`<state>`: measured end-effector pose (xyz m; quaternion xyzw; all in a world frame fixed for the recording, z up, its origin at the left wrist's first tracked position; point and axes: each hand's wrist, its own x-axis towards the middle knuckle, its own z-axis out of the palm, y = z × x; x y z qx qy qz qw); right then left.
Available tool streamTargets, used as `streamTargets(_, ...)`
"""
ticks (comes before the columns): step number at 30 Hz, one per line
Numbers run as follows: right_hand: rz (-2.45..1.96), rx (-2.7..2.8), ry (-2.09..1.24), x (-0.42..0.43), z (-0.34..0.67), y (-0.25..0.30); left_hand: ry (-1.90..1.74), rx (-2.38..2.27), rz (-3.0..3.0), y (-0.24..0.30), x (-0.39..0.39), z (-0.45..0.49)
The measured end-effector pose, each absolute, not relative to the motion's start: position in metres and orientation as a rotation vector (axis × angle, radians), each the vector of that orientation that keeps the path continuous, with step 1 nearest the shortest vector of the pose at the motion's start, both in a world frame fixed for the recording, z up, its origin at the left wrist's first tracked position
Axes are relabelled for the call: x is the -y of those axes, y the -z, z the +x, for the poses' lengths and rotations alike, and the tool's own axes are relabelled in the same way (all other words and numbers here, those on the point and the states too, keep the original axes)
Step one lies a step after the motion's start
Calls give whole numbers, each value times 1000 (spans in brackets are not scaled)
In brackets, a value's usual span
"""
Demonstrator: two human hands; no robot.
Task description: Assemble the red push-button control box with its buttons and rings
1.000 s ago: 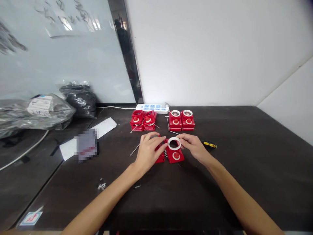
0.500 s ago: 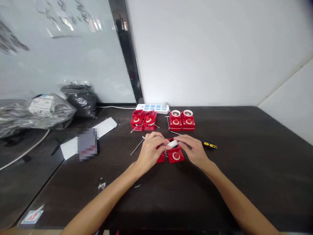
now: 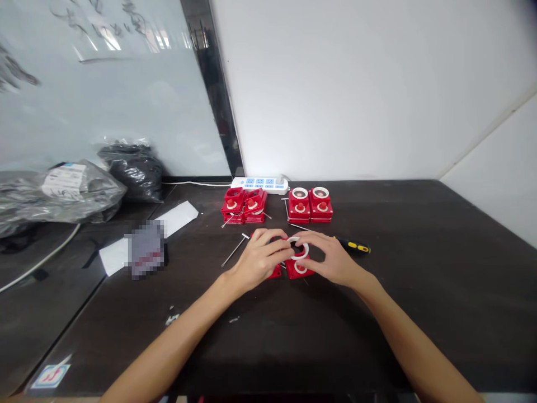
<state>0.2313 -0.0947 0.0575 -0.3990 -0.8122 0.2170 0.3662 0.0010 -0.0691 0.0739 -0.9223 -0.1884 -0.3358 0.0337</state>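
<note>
A white ring (image 3: 306, 250) is held between my two hands, its opening facing me, just over the round hole of a red housing (image 3: 293, 273) lying on the table. My left hand (image 3: 260, 258) has its fingers closed on the ring's left edge. My right hand (image 3: 333, 258) pinches the right side, thumb low and fingers at the top. Another red housing (image 3: 276, 273) lies beside the first, mostly hidden under my left hand. A metal rod with a crossbar end (image 3: 235, 250) lies to the left of that hand.
Red housings in stacks stand behind, left (image 3: 244, 205) and right (image 3: 310, 206), the right ones with white rings. A yellow-black screwdriver (image 3: 353, 245) lies right of my hand. Farther back sit a power strip (image 3: 260, 184) and plastic-wrapped bags (image 3: 84, 187).
The white ring has turned from nearly edge-on to showing its opening. My right thumb has moved down along the ring. My left hand stays about where it was.
</note>
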Motion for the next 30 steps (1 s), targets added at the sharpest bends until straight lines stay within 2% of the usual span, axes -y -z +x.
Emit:
streamTargets(4, -1202, 2019, -551, 87, 234, -44, 1133, 802, -2718, -59, 82, 2)
streamTargets(10, -1263, 1993, -667, 76, 235, -15, 642, 755, -2788, -26, 117, 14)
streamTargets(14, -1272, 1970, -696, 72, 233, -14, 448, 704, -2766, -18, 120, 21)
streamTargets(30, -1347, 2192, -457, 66, 241, -22, 491, 732, -2908, -12, 111, 21)
